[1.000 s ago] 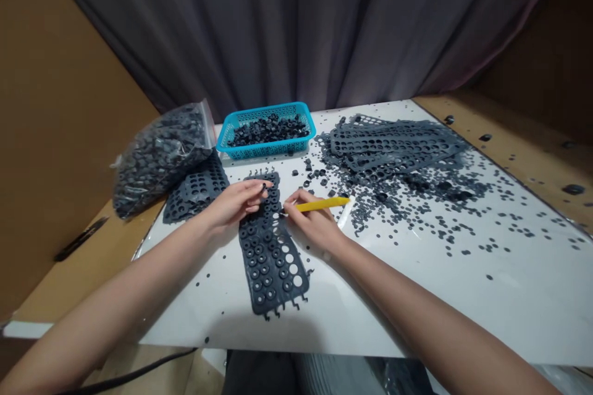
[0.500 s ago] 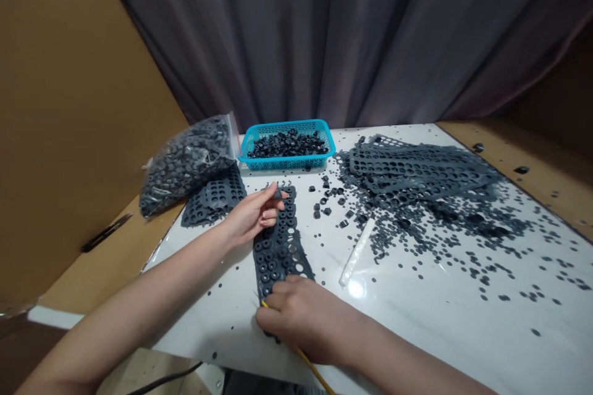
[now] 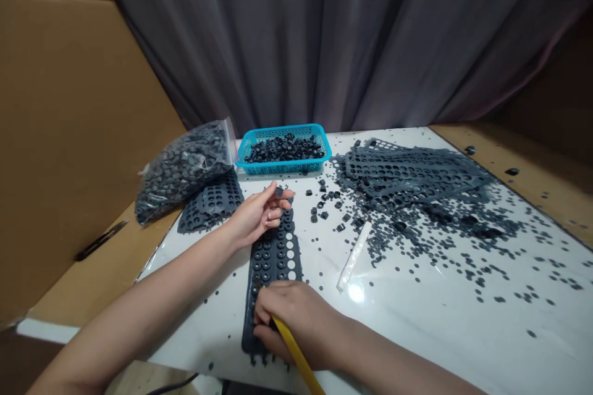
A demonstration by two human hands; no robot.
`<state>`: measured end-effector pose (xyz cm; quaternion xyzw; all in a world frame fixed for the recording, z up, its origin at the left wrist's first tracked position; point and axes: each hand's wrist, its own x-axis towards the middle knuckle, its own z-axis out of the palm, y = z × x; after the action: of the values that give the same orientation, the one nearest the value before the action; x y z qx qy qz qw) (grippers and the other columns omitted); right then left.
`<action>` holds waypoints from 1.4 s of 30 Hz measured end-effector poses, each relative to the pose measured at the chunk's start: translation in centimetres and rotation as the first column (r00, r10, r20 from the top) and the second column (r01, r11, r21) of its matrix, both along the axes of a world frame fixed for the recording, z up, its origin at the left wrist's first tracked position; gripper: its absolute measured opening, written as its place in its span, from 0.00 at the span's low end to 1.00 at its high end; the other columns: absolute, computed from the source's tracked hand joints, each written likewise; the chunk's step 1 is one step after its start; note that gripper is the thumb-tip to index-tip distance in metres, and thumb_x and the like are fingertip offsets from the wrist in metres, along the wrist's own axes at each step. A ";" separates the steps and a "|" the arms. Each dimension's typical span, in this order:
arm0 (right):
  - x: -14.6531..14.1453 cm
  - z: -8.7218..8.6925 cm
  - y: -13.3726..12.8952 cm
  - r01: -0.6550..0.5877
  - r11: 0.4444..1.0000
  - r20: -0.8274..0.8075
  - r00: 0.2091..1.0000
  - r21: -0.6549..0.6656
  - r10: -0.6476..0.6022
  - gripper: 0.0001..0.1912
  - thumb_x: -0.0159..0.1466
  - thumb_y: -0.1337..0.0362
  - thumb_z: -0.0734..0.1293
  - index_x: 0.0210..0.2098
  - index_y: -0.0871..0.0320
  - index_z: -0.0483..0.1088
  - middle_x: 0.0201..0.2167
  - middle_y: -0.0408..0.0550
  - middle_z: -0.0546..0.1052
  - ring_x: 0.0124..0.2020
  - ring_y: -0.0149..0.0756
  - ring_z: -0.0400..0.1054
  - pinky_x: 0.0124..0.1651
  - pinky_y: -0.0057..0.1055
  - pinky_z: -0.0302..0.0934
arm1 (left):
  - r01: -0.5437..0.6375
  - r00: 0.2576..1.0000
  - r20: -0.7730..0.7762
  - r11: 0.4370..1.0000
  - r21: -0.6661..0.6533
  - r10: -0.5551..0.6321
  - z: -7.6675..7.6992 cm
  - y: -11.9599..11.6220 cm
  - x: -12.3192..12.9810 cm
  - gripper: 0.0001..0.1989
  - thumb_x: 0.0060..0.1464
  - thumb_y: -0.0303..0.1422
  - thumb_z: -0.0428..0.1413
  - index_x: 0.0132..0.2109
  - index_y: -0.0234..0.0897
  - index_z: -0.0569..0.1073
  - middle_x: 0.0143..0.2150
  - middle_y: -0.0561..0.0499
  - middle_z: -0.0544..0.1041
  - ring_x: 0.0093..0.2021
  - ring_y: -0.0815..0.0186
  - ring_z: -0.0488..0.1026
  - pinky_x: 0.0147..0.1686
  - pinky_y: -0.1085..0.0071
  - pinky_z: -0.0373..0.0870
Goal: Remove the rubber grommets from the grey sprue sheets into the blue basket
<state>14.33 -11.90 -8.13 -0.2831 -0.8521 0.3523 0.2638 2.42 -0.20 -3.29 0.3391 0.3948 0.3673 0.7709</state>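
Observation:
A dark rubber sheet (image 3: 267,256) with rows of round raised parts lies lengthwise on the white table, with a column of open holes along its right side. Above its far end, my left hand (image 3: 262,213) is closed, pinching a small black piece (image 3: 279,191) between thumb and forefinger. My right hand (image 3: 296,321) wraps round a yellow-handled tool (image 3: 296,352) over the near part of the sheet; the tool's tip is hidden by the fingers.
Behind stands a blue basket (image 3: 283,166) of small black parts. A filled plastic bag (image 3: 185,166) rests on perforated sheets (image 3: 213,200) at left. More sheets (image 3: 412,170), scattered black discs and a white strip (image 3: 354,256) lie to the right.
The near end of the sheet has swung left, so it lies straighter. My right hand has turned, showing more of the yellow tool. My left forefinger has stretched out slightly.

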 end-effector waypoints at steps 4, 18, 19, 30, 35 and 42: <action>-0.1 -0.2 0.2 0.038 0.999 0.005 0.999 -0.010 -0.038 0.07 0.56 0.68 0.63 0.29 0.55 0.57 0.26 0.41 0.69 0.28 0.31 0.62 0.32 0.23 0.55 | -0.014 1.000 -0.023 1.000 -0.024 0.013 0.3 -0.1 0.4 0.19 0.59 0.39 0.50 0.34 0.26 0.76 0.24 0.49 0.69 0.16 0.81 0.53 0.13 0.83 0.48; -0.4 -1.0 0.3 0.011 0.996 0.084 0.996 0.093 -0.019 0.05 0.57 0.66 0.62 0.31 0.55 0.59 0.26 0.43 0.71 0.28 0.32 0.65 0.34 0.24 0.58 | 0.341 0.752 -0.610 0.645 0.684 0.249 -1.3 8.4 2.7 0.18 0.53 0.44 0.51 0.29 0.35 0.75 0.34 0.46 0.77 0.36 0.63 0.70 0.36 0.72 0.63; -0.5 -1.2 0.3 0.005 0.995 0.082 0.997 0.103 -0.014 0.05 0.56 0.66 0.62 0.31 0.55 0.59 0.26 0.43 0.72 0.28 0.32 0.66 0.34 0.25 0.58 | 0.327 0.729 -0.606 0.616 0.716 0.318 -1.1 10.0 2.8 0.20 0.55 0.45 0.48 0.31 0.34 0.75 0.36 0.45 0.77 0.39 0.62 0.70 0.39 0.71 0.64; -0.1 -1.5 0.7 0.040 0.980 0.023 0.999 0.194 -0.046 0.04 0.56 0.67 0.61 0.30 0.54 0.59 0.25 0.42 0.73 0.27 0.32 0.66 0.35 0.26 0.59 | 0.386 0.547 -0.605 0.467 0.796 0.578 -0.1 15.5 1.3 0.25 0.54 0.43 0.50 0.57 0.37 0.65 0.59 0.42 0.65 0.60 0.56 0.58 0.57 0.61 0.51; -0.3 -1.7 0.8 0.020 0.974 0.067 0.997 0.227 -0.036 0.04 0.54 0.67 0.61 0.30 0.54 0.58 0.26 0.42 0.73 0.28 0.32 0.66 0.35 0.25 0.59 | 0.867 0.414 -0.878 0.190 0.461 0.242 -1.4 10.8 -2.2 0.15 0.45 0.40 0.57 0.40 0.38 0.76 0.39 0.45 0.75 0.41 0.60 0.70 0.44 0.68 0.63; -0.4 -1.8 1.0 0.018 0.971 0.099 0.994 0.237 -0.043 0.05 0.57 0.62 0.60 0.30 0.54 0.56 0.26 0.41 0.72 0.29 0.32 0.67 0.35 0.24 0.60 | 0.816 0.441 -0.869 0.301 0.493 0.225 -0.2 10.8 1.2 0.08 0.45 0.37 0.58 0.32 0.40 0.79 0.26 0.50 0.76 0.26 0.66 0.68 0.30 0.72 0.60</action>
<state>13.92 -10.93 -9.91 -0.2808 -0.8961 0.2291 0.2564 3.61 10.63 -3.52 0.9061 0.3472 0.1171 0.2114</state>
